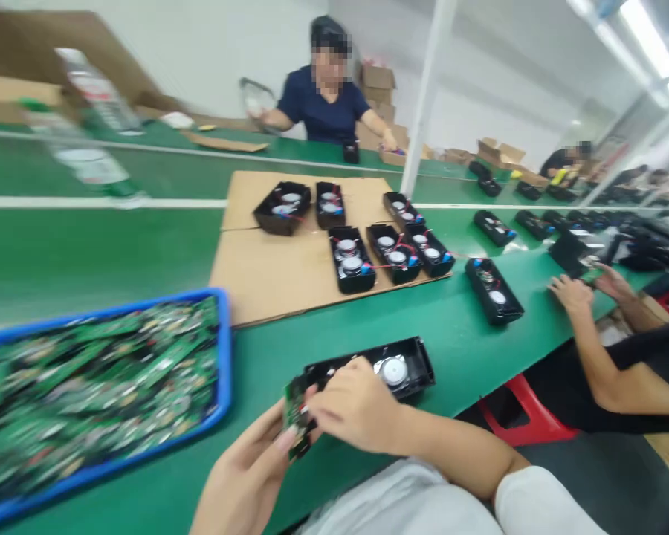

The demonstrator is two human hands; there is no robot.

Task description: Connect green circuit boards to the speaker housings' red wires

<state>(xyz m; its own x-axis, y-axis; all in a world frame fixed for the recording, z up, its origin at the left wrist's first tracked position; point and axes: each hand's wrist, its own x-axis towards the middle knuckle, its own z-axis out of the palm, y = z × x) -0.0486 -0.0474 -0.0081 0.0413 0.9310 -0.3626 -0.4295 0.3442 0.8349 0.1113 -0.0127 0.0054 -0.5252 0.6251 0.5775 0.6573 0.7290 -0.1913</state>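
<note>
My left hand (250, 464) grips a green circuit board (293, 405) by its edge, thumb on the near face. Closed fingers of my right hand (360, 405) press at the same board from the right; what they pinch is too small and blurred to make out. Under and behind my right hand lies a black speaker housing (421, 364) with a round white speaker (394, 370) inside. My right hand hides the middle of that housing.
A blue tray (223, 357) heaped with circuit boards stands at left. Several speaker housings (351, 260) sit on a cardboard sheet (279, 275). Another housing (493, 290) lies to the right, near a co-worker's hands (574, 297). Bottles (97, 167) stand at back left; a person (328, 96) sits opposite.
</note>
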